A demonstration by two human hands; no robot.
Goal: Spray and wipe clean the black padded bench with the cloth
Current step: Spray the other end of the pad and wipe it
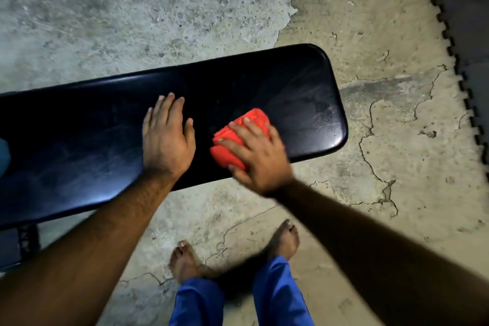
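The black padded bench (92,145) lies slantwise across the middle of the view, its rounded end toward the right and its other end running off the left edge; its glossy top shows faint streaks and scuffs near the rounded end. On the bench top, a short way in from that rounded end, sits a folded orange-red cloth (232,140), pressed flat against the padding by the right hand (258,156), whose fingers are spread over the cloth with the palm bearing down on it. Just beside the cloth, toward the bench's middle, the left hand (166,137) rests palm-down on the bare padding, fingers extended and close together, holding nothing. At the bench's far left edge a small bluish shape (4,156) shows, too cut off to identify. Below the bench's left part a bit of dark frame (27,241) shows. On the near side of the bench stand two bare feet (185,262) under blue trousers (195,304). The bench stands on a rough concrete floor (370,140), cracked and patchy, greyer beyond the bench and tan past its rounded end. Farther past that end lies dark interlocking floor matting (471,34) with a toothed edge.
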